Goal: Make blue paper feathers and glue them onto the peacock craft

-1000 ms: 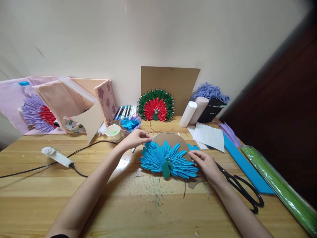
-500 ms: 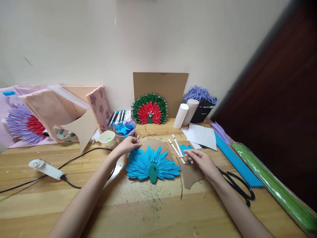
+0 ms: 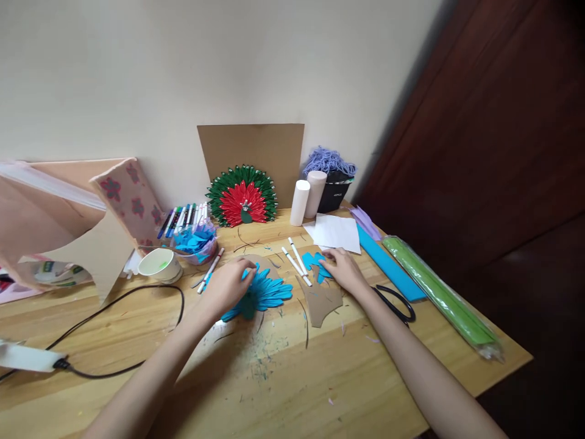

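My left hand is over the left part of a blue peacock made of layered paper feathers on a cardboard backing. Its fingers are curled, and what they hold, if anything, is hidden. The hand and its shadow partly cover the peacock's green body. On the right, my right hand has its fingertips closed on small cut blue paper pieces. Two white markers lie just left of these pieces, and a cardboard scrap lies below them.
A red-and-green peacock leans on a cardboard sheet at the back. Left are a paper cup, a bowl of blue scraps and a black cable. Right are black-handled scissors and a green wrapped roll.
The view has turned right, so things appear further left. My left hand has come across the blue peacock and now covers part of it. My right hand stays by the blue paper pieces.
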Tool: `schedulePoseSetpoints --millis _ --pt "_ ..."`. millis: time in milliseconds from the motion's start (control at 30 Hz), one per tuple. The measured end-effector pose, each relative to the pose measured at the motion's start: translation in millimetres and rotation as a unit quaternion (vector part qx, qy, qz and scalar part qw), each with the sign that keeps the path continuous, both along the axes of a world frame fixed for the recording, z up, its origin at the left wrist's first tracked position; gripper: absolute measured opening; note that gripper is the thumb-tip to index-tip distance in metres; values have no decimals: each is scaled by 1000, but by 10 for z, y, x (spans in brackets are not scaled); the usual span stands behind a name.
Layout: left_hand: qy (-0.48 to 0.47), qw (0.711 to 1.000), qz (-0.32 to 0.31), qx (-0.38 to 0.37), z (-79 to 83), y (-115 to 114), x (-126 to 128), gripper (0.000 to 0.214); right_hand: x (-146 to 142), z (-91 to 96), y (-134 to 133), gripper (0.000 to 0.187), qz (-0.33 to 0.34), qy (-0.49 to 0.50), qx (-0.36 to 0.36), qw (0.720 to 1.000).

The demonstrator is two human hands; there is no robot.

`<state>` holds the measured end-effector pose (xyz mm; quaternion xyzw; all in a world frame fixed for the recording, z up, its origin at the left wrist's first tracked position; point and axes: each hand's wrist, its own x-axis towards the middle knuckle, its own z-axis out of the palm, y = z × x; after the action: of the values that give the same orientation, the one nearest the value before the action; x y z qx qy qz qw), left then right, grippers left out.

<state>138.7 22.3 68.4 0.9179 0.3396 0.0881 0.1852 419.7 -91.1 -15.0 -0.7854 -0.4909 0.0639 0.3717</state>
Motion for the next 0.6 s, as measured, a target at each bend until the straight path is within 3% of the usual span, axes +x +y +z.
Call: schedulePoseSetpoints --millis 133,267,367,467,600 --pt "-15 999 -43 -28 -55 -158 211 28 13 -25 78 9 -2 20 10 1000" --pt "-53 997 -51 -39 -181 -198 631 23 82 -26 43 13 -20 70 21 997" --pt "-80 995 -63 -1 -295 -165 1061 25 125 -25 -10 19 -31 86 28 995" --pt "-60 995 -76 -17 -409 -82 1422 27 144 -5 -51 24 -48 71 34 996" --pt "-55 995 -64 -51 -522 31 1613 21 114 75 -78 24 -51 21 64 996"
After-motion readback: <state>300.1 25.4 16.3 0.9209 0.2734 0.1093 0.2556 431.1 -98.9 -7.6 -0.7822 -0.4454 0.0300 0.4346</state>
